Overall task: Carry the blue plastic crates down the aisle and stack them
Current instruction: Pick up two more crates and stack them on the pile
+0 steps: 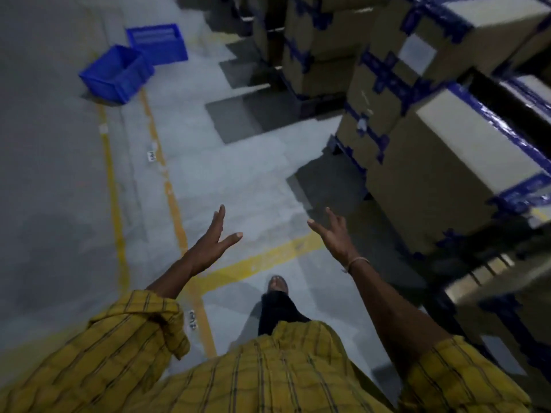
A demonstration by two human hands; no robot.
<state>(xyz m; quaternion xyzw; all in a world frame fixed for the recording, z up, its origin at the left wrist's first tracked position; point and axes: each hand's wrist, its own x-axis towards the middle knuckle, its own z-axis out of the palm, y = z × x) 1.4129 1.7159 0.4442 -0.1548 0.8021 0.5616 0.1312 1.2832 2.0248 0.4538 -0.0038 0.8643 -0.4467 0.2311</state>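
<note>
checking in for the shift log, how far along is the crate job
Nothing looks done: two blue crates sit unstacked on the floor ahead, the nearer crate by the yellow lines, the farther crate behind it. In hand: nothing; the left hand and right hand are open and empty. Left: carrying and stacking both.

Glossy blue plastic crates [119, 73], matt cardboard boxes [447, 174] with seemingly shiny blue tape, smooth grey floor [238, 180].

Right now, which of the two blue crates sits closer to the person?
The left blue crate, turned at an angle across the yellow floor line. The other blue crate lies beyond it, farther up the aisle. Both hands are empty.
</note>
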